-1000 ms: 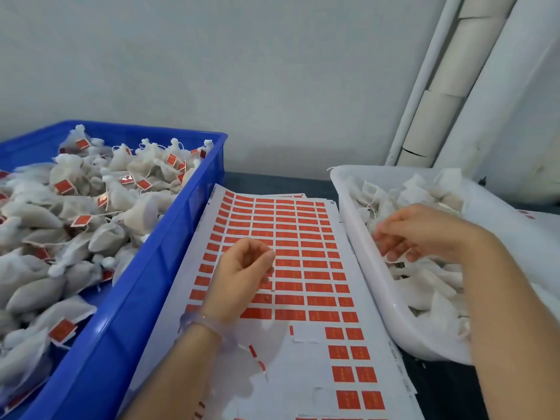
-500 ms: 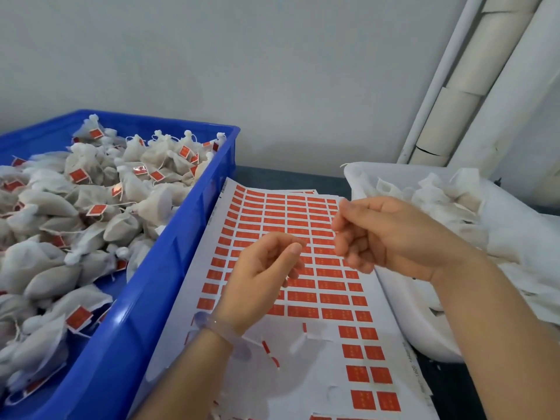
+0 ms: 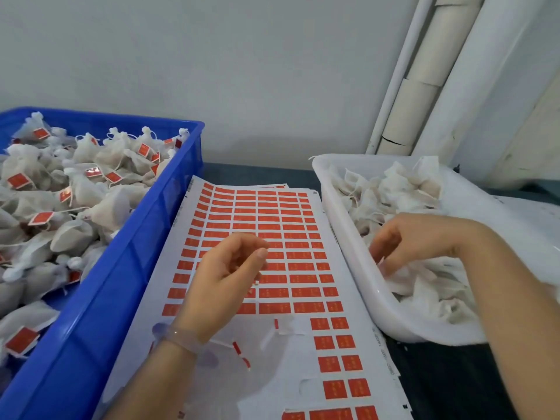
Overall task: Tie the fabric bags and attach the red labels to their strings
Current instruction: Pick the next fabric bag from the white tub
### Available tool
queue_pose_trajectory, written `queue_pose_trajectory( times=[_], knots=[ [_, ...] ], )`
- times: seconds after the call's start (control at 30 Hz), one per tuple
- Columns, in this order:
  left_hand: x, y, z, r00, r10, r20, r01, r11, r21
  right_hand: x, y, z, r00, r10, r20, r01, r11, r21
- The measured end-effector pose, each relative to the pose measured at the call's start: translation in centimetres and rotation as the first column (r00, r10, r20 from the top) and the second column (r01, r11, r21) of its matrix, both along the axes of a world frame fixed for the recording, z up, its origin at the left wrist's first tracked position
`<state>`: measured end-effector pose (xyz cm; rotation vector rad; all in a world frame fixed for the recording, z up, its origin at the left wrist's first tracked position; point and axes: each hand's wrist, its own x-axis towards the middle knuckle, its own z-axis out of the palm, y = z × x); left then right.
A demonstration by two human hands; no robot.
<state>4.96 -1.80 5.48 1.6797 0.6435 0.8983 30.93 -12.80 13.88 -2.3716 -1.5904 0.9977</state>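
A sheet of red labels [image 3: 272, 219] lies on the table between two containers; its near rows are peeled off. My left hand [image 3: 224, 277] hovers above the sheet with loosely curled fingers and nothing visible in them. My right hand [image 3: 418, 237] reaches into the white tray [image 3: 342, 237], fingers curled down into the pile of untied white fabric bags [image 3: 394, 189]. The fingertips are buried in the fabric, so whether they grip a bag is hidden. Tied bags with red labels [image 3: 75, 189] fill the blue crate [image 3: 136, 247] on the left.
The crate's tall wall borders the sheet on the left and the tray rim on the right. White pipes [image 3: 424, 71] run up the wall behind the tray. Dark tabletop [image 3: 439, 383] shows at the near right. A bracelet [image 3: 178, 338] circles my left wrist.
My right hand went from the tray to over the sheet near my left hand, then back right into the tray's bags. My left hand stayed over the sheet.
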Motion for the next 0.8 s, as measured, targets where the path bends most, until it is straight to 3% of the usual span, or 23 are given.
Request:
queue_pose_trajectory(
  times=[0.17,0.3,0.37,0.5,0.8],
  knots=[
    [0.0,0.0,0.0,1.000,0.005,-0.030,-0.005,1.000,0.002,0.1,-1.4,0.7,0.999,-0.037,0.011,0.036,0.999,0.031],
    [0.0,0.1,-0.3,0.999,0.016,-0.035,-0.015,1.000,0.023,0.9,-3.3,1.2,0.958,-0.171,0.231,0.135,0.977,0.166],
    [0.0,0.0,-0.3,0.999,0.017,-0.039,-0.015,0.999,0.037,1.2,-4.1,1.3,0.928,-0.238,0.288,0.203,0.968,0.149],
    [0.0,0.1,-0.5,0.997,0.021,-0.068,-0.016,0.997,0.070,0.4,-4.4,0.6,0.925,-0.235,0.299,0.247,0.969,-0.002],
    [0.2,0.2,-1.0,0.993,0.034,-0.110,-0.024,0.995,0.099,0.0,-4.2,-0.4,0.934,-0.296,0.201,0.247,0.939,0.238]
  ],
)
